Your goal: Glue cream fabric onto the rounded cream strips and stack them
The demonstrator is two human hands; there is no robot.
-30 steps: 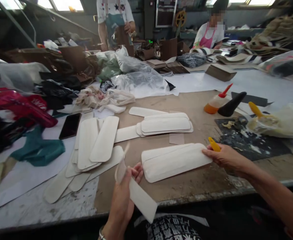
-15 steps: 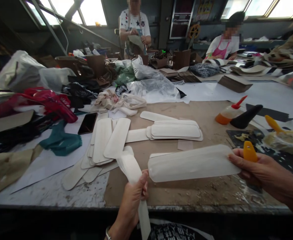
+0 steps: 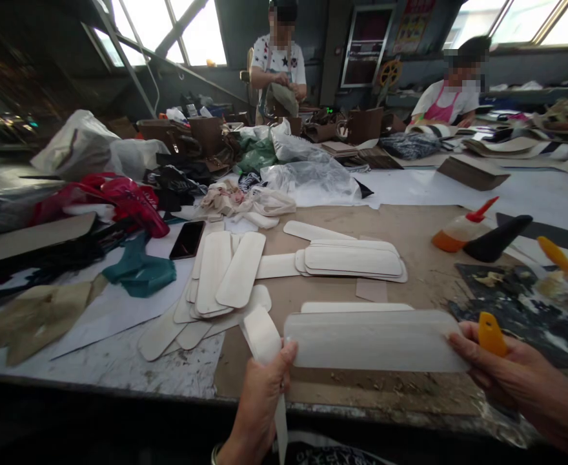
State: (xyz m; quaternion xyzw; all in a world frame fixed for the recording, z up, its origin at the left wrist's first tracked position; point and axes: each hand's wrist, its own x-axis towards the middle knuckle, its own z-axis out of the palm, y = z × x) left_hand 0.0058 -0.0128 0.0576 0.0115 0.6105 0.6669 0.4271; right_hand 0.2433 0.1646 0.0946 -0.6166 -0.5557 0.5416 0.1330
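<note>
My left hand [image 3: 259, 400] is closed around a narrow cream strip [image 3: 263, 337] that sticks up above the fingers and hangs down below them. My right hand [image 3: 501, 371] pinches the right end of a long cream oblong piece [image 3: 371, 340], held flat above the table edge, and also grips a yellow-handled tool [image 3: 490, 332]. The piece's left end reaches my left thumb. Another such piece [image 3: 356, 307] lies on the brown board [image 3: 410, 271] just behind it.
Fanned cream pieces [image 3: 226, 271] lie left of centre, a neat stack [image 3: 354, 259] further back. A black phone [image 3: 187, 239], teal cloth [image 3: 139, 271], glue bottle [image 3: 458, 229] and black cone [image 3: 497, 237] sit around. Two people work at the far side.
My right hand lifted the long cream piece off the table and drew it nearer, level with my left hand. The left hand's strip turned upright. The view tilted up.
</note>
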